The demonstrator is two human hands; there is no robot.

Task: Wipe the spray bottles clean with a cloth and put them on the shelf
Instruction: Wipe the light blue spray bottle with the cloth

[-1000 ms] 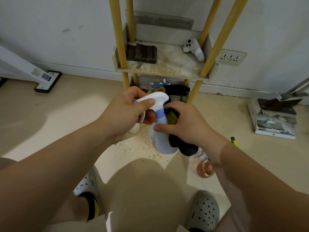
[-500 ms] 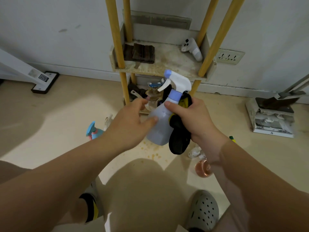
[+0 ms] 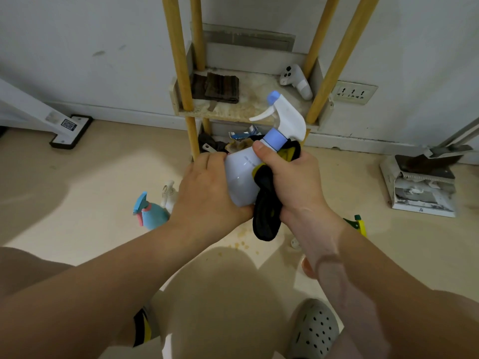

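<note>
against spray bottle [image 3: 240, 177], black cloth [image 3: 267, 218]

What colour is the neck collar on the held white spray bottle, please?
Pale blue neck collar; head view.

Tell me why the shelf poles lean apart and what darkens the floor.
Head view: the wide lens splays the shelf poles outward; the dark patch on the floor looks like the person's own shadow; the spray bottle is sharp.

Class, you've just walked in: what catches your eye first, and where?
A white spray bottle sits centre frame, held between the left hand and the right hand, which also grips a black and yellow cloth. Behind it stands a stained shelf; a blue spray bottle is on the floor, left.
</note>
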